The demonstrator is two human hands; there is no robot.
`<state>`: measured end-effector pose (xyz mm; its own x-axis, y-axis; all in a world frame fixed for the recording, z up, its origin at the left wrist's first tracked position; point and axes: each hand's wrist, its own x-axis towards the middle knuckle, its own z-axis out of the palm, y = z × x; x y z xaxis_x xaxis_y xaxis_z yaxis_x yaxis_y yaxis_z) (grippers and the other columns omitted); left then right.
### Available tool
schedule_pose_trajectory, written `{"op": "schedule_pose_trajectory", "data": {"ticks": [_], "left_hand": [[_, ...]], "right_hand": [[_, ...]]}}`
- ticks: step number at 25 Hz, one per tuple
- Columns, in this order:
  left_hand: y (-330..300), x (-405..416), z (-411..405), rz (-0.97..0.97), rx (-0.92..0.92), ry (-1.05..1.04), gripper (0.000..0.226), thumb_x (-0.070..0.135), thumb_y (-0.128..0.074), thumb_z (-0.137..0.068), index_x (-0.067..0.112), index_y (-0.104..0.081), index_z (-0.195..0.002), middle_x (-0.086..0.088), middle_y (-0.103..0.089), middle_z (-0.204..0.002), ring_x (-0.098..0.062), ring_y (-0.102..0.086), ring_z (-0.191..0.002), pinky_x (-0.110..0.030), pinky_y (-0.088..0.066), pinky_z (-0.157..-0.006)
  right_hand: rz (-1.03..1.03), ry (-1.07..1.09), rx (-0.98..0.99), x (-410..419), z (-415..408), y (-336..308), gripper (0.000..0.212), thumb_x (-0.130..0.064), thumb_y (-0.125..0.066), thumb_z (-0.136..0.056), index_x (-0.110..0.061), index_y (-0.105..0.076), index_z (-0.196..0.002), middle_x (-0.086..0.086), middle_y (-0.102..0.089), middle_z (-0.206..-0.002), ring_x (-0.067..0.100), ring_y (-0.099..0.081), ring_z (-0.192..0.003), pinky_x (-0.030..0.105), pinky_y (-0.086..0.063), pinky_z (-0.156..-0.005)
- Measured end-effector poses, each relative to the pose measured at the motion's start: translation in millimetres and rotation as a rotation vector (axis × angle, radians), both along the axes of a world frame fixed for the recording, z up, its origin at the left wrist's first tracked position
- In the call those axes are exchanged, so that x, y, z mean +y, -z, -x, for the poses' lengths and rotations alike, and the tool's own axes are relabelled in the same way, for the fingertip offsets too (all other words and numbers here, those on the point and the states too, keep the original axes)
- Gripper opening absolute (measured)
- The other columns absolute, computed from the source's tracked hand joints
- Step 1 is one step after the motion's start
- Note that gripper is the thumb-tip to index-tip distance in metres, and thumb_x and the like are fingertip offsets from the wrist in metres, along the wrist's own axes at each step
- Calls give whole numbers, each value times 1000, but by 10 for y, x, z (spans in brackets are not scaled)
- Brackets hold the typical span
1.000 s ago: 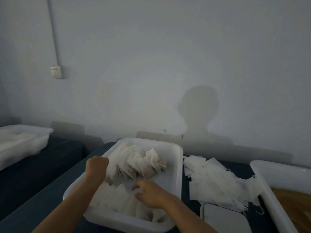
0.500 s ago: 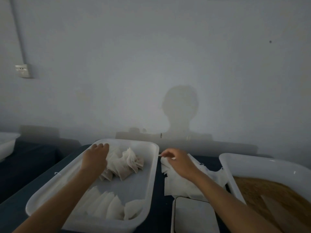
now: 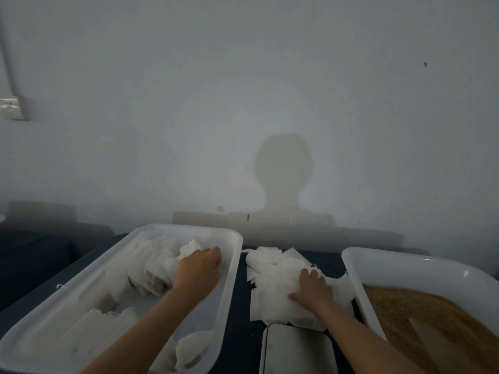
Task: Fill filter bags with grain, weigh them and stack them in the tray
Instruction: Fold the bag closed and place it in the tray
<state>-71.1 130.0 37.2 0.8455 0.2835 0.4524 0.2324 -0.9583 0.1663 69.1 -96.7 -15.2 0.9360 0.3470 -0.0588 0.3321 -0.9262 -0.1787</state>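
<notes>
Right hand (image 3: 313,291) has moved from the pile's far edge to lie flat, fingers apart, on the loose empty bags (image 3: 275,282) on the surface, while left hand (image 3: 198,268), loosely curled, steadies filled bags (image 3: 154,273) in the tray (image 3: 232,265); next bag likely being selected.

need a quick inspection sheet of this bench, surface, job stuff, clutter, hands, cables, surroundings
surface: dark blue table top, bare strip between the trays.
job's things: white tray holding filled filter bags; loose pile of empty filter bags on the table; white tub of brown grain; scale at the near edge.
clutter: nothing seen.
grippers: left hand rests on the filled bags inside the tray; right hand presses flat on the empty pile.
cables: conduit running down to a wall socket.
surroundings: plain pale wall with the person's shadow.
</notes>
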Motion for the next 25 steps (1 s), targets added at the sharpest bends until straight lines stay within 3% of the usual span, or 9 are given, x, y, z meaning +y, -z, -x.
{"op": "schedule_pose_trajectory", "data": {"ticks": [3, 7, 11, 13, 16, 19, 21, 23, 25], "left_hand": [[46, 25, -8, 31, -18, 8, 9, 26, -49, -94, 25, -57, -97, 11, -64, -91, -7, -58, -81, -21, -49, -75], [33, -63, -34, 47, -46, 48, 11, 25, -48, -94, 25, -58, -96, 11, -65, -91, -4, -53, -75, -15, -37, -64], [-78, -324, -29, 89, -68, 139, 10, 27, -53, -92, 25, -60, -100, 12, -66, -96, -4, -56, -81, -16, -43, -72], [-179, -513, -18, 166, -78, 231, 12, 26, -55, -91, 24, -59, -102, 11, -66, -97, -5, -59, -84, -20, -48, -77], [-294, -904, 7, 337, -47, 411, 23, 38, -63, -86, 28, -52, -104, 18, -58, -98, 1, -56, -84, -18, -49, -75], [-309, -1331, 24, 650, -75, 479, 51, 57, -68, -74, 31, -40, -109, 20, -48, -107, 3, -52, -94, -13, -43, -73], [-323, -1585, 19, 1075, -53, 463, 65, 66, -60, -69, 26, -40, -116, 10, -49, -118, -5, -54, -102, -20, -48, -81], [-333, -1771, 0, 1510, 62, 411, 54, 66, -50, -76, 22, -50, -108, 1, -60, -109, -16, -62, -95, -28, -54, -75], [-293, -1936, 36, 1632, 159, 449, 36, 51, -49, -90, 18, -63, -95, -4, -73, -89, -21, -70, -80, -26, -54, -61]], "right_hand": [[58, -82, -30, 16, -80, -84, 36, -27, -51, -94, -13, -46, -126, 6, -50, -132, 22, -49, -119, 32, -39, -96], [-12, -97, 81, -96, -178, -226, 33, -24, -63, -90, -11, -62, -120, 6, -60, -125, 21, -56, -115, 28, -43, -97], [-124, -71, -105, -197, -75, -292, 26, -10, -44, -98, -7, -69, -104, 5, -65, -112, 22, -61, -103, 28, -48, -86], [-242, -76, -200, -221, 61, -452, 31, -20, -42, -101, -5, -64, -84, 4, -61, -88, 23, -61, -87, 30, -44, -72], [-647, -107, -147, -327, 302, -796, 37, -23, -52, -97, -5, -50, -65, 9, -50, -65, 22, -54, -63, 29, -42, -56], [-1070, -121, 117, -625, 612, -1066, 29, -23, -57, -94, 4, -64, -83, 12, -64, -75, 17, -65, -64, 23, -53, -54], [-1276, -174, 347, -906, 787, -1161, 25, -23, -58, -92, 0, -68, -90, 10, -67, -81, 17, -67, -72, 25, -55, -60], [-1446, -208, 521, -1191, 887, -1209, 23, -23, -60, -87, -3, -68, -95, 9, -68, -86, 18, -65, -79, 27, -55, -65], [-1558, -202, 606, -1470, 899, -1183, 34, -21, -59, -84, 2, -65, -107, 13, -67, -93, 22, -64, -85, 30, -56, -70]]}}
